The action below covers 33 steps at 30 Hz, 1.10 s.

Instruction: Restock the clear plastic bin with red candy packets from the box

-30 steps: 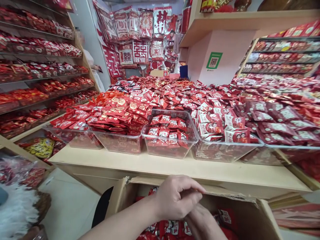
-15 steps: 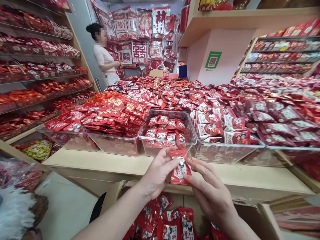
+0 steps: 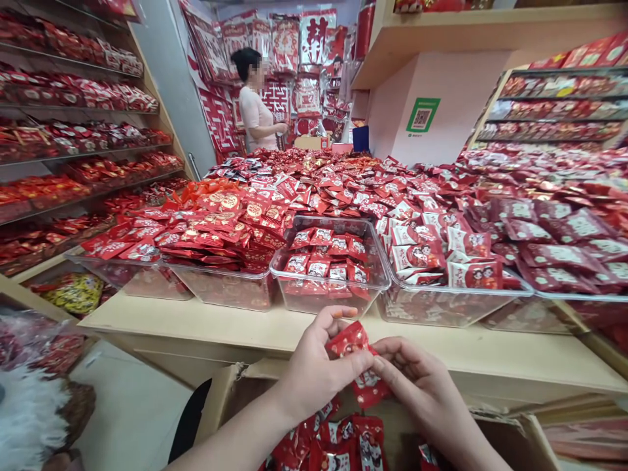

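Observation:
A small red candy packet [image 3: 354, 337] is pinched between both my hands, above an open cardboard box. My left hand [image 3: 326, 366] grips it from the left, with the thumb across its front. My right hand [image 3: 409, 376] has thumb and fingers closed on its right side. The packet is tilted, and part of its print is covered by my fingers. Just beyond them, a clear plastic bin [image 3: 331, 288] holds rows of similar red and white packets [image 3: 318, 267]. More red packets [image 3: 338, 445] lie loose in the cardboard box [image 3: 245, 386] below.
Filled bins of red packets [image 3: 223, 222] and maroon packets [image 3: 559, 226] flank the middle bin along the pale wooden ledge [image 3: 196, 324]. Shelves [image 3: 88, 154] of packets rise at left. A person [image 3: 260, 108] stands at the back. A pillar [image 3: 441, 78] carries a QR code.
The packet has turned over and tilted, and both hands have moved slightly down towards the box. My right fingers have closed onto it. The person at the back has moved right.

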Each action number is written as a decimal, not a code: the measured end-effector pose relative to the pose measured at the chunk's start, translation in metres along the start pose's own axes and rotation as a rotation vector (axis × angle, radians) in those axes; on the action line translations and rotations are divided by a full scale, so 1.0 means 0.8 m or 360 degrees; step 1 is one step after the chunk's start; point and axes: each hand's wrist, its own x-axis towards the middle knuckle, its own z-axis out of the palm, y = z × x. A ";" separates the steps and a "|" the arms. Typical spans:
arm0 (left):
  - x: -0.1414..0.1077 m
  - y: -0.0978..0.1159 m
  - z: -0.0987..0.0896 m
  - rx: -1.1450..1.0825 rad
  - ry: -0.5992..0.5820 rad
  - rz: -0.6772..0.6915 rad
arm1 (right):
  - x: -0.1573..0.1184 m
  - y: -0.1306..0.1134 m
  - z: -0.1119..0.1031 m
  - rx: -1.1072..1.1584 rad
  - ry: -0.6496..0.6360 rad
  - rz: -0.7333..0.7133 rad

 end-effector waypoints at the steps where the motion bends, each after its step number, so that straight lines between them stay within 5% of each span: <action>1: 0.000 0.000 -0.002 0.0083 0.0002 0.0003 | -0.001 0.000 -0.001 -0.0004 0.0016 -0.0006; 16: 0.002 0.000 -0.003 -0.0062 0.0195 -0.0213 | -0.003 -0.009 -0.002 -0.0110 0.0112 0.0071; 26: 0.005 -0.007 -0.001 -0.0162 0.0311 -0.0089 | -0.006 -0.009 -0.007 0.0232 0.0229 0.0153; 33: 0.000 -0.001 -0.002 0.0281 -0.0058 -0.0064 | -0.012 -0.008 -0.004 0.0203 0.0177 0.0045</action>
